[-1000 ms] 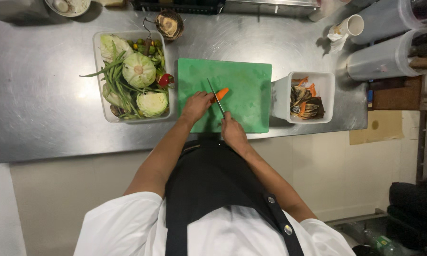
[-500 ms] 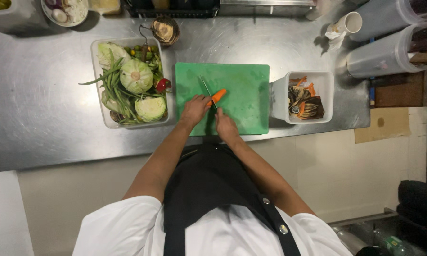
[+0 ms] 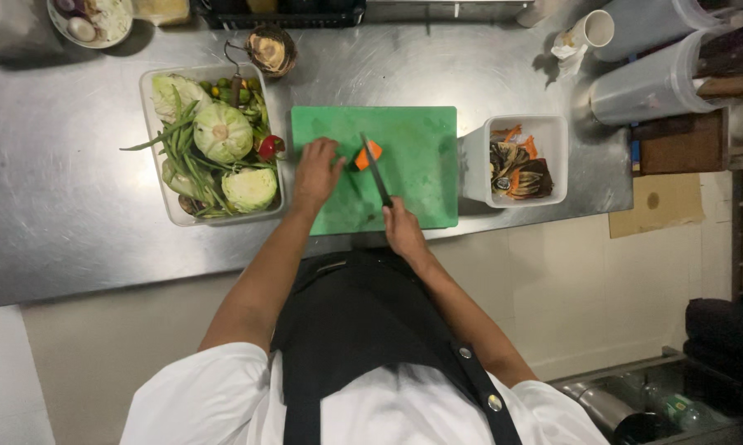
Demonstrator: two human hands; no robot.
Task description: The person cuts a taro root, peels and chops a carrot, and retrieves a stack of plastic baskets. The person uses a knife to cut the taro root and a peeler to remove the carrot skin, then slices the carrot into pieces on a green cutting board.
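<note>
Hands first: the right hand (image 3: 404,231) has its grip wrapped tight round the handle of a knife (image 3: 377,173), and the handle itself is hidden inside the fist. The dark blade runs away from the body across the green board (image 3: 412,148), its tip lying against an orange carrot piece (image 3: 368,154). The left hand (image 3: 318,169) rests on the board just left of that piece, fingers curled down with the tips at or on the carrot; whether they truly pinch it cannot be told, since the knuckles cover the contact. The carrot sits near the middle of the board, slightly toward its far edge.

Left of the board, touching its side, a clear tub (image 3: 153,148) holds cabbages, green beans and a red pepper. On the right, a white square tub (image 3: 553,132) holds dark and orange peelings. All stand on a steel counter (image 3: 58,206).

At the far edge a small round bowl (image 3: 271,49), a white cup (image 3: 592,29) and a plate (image 3: 91,21) are partly cut off by the frame. Grey containers (image 3: 651,82) lie at the upper right, contents unclear. A black apron hides the near counter edge.
</note>
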